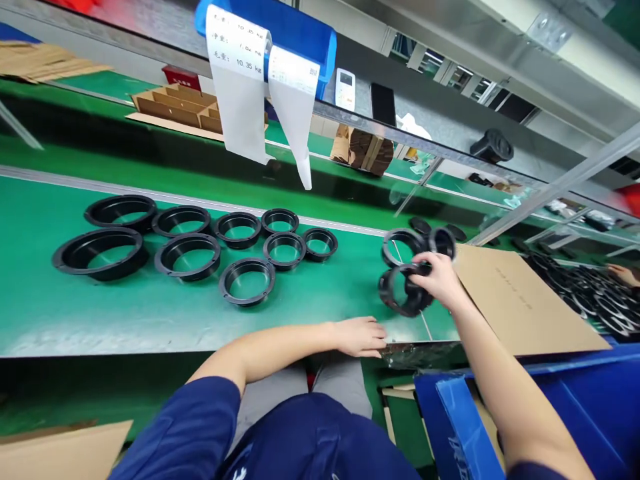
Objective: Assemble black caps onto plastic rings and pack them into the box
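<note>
My right hand [440, 279] grips a black ring [400, 293] by its edge, thumb and fingers pressed on it. Touching or close behind that ring are two more black rings, one at its upper left [400, 247] and one at its upper right [444, 241]. My left hand [361, 337] lies on the table's front edge, fingers extended, holding nothing. Left of the hands, several black rings stand on the green table [310, 300] in rough rows; the larger ones [100, 253] are at the far left, the smaller ones [321, 244] nearer the middle.
A cardboard sheet [525, 300] lies right of my right hand, with many black rings [590, 293] beyond it. Blue bins [575, 407] stand at the lower right. Overhead, a shelf holds a blue tray [300, 33] with hanging paper strips, a phone [383, 104] and a black cylinder [493, 147].
</note>
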`<action>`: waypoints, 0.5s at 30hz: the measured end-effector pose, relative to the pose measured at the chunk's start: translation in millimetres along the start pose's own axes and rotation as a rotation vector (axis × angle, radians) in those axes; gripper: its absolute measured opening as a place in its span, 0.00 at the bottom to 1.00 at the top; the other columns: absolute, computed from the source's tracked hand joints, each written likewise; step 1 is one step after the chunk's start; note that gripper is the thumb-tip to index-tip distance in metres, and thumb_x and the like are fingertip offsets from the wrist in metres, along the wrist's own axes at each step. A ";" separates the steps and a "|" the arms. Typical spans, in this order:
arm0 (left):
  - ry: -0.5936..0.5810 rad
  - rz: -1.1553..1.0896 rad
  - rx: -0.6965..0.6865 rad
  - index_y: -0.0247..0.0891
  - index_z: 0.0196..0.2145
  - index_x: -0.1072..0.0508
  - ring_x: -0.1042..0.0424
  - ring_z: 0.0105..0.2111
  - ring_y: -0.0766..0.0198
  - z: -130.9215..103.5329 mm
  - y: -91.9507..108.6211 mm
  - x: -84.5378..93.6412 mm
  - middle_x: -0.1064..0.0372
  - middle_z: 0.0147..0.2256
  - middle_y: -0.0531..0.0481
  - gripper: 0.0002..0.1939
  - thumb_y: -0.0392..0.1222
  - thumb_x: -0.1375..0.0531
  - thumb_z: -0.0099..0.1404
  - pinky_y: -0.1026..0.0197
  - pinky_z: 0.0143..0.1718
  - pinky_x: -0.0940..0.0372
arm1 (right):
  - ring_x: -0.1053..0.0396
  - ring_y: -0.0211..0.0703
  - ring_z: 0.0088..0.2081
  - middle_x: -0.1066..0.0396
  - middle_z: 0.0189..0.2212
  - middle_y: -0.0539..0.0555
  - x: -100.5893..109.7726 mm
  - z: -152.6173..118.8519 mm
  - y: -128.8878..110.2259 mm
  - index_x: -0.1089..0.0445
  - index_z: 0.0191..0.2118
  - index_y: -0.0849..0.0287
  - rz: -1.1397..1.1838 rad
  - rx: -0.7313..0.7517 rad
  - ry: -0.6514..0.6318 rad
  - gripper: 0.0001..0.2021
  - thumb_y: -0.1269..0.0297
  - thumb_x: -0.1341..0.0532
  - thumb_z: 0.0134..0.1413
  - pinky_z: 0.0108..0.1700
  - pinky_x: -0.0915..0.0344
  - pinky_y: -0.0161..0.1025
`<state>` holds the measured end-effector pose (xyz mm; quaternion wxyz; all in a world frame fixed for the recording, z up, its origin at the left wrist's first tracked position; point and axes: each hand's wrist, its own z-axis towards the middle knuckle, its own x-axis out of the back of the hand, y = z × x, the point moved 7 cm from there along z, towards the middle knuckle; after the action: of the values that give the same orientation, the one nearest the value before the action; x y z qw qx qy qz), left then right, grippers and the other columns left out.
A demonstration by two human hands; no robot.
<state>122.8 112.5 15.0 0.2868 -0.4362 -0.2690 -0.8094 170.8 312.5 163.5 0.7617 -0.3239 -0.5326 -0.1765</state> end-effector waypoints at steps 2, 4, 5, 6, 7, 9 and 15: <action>0.054 0.002 0.041 0.39 0.43 0.23 0.27 0.50 0.56 -34.4 -5.2 22.4 0.24 0.48 0.42 0.12 0.48 0.42 0.75 0.57 0.55 0.33 | 0.34 0.53 0.54 0.36 0.46 0.55 -42.1 21.3 -25.3 0.25 0.45 0.54 0.026 -0.072 -0.082 0.18 0.71 0.31 0.45 0.59 0.33 0.46; 0.126 0.019 0.126 0.36 0.43 0.24 0.26 0.49 0.55 -66.3 -14.3 46.0 0.24 0.47 0.40 0.14 0.45 0.46 0.77 0.55 0.53 0.32 | 0.30 0.50 0.47 0.39 0.45 0.55 -79.9 42.7 -43.3 0.25 0.45 0.55 0.039 -0.143 -0.134 0.19 0.71 0.30 0.44 0.55 0.31 0.44; 0.168 0.030 0.180 0.35 0.44 0.24 0.25 0.48 0.54 -80.1 -19.6 57.2 0.24 0.46 0.40 0.15 0.44 0.48 0.78 0.54 0.52 0.31 | 0.30 0.48 0.44 0.40 0.46 0.55 -94.7 51.5 -49.2 0.25 0.46 0.55 0.045 -0.171 -0.155 0.19 0.71 0.30 0.45 0.54 0.30 0.44; 0.211 0.041 0.238 0.35 0.44 0.24 0.25 0.47 0.54 -91.9 -25.0 67.2 0.24 0.46 0.40 0.15 0.43 0.49 0.78 0.53 0.51 0.30 | 0.29 0.46 0.42 0.40 0.47 0.55 -106.5 58.3 -53.1 0.25 0.47 0.55 0.054 -0.195 -0.178 0.19 0.70 0.29 0.46 0.53 0.30 0.44; 0.254 0.051 0.296 0.35 0.44 0.24 0.24 0.46 0.54 -101.3 -30.1 75.7 0.23 0.45 0.40 0.15 0.42 0.49 0.78 0.52 0.50 0.29 | 0.29 0.45 0.40 0.41 0.49 0.56 -115.5 63.2 -55.6 0.25 0.48 0.55 0.065 -0.210 -0.200 0.20 0.70 0.28 0.47 0.52 0.29 0.44; 0.331 0.063 0.394 0.35 0.44 0.24 0.24 0.44 0.55 -112.7 -37.8 86.9 0.23 0.45 0.41 0.15 0.40 0.50 0.78 0.52 0.48 0.27 | 0.27 0.45 0.41 0.42 0.55 0.59 -126.5 68.1 -58.9 0.26 0.55 0.54 0.097 -0.214 -0.248 0.24 0.67 0.27 0.50 0.52 0.28 0.44; 0.409 0.053 0.474 0.38 0.42 0.24 0.22 0.43 0.58 -111.8 -38.5 88.5 0.22 0.43 0.45 0.13 0.39 0.49 0.77 0.56 0.46 0.25 | 0.45 0.59 0.68 0.55 0.70 0.60 -137.9 64.6 -72.3 0.35 0.67 0.46 0.181 -0.037 -0.395 0.38 0.59 0.23 0.53 0.69 0.44 0.48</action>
<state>-6.1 42.1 30.9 0.4496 -0.1920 -0.3754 -0.7874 30.4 293.5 72.3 0.6493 -0.4124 -0.6370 -0.0502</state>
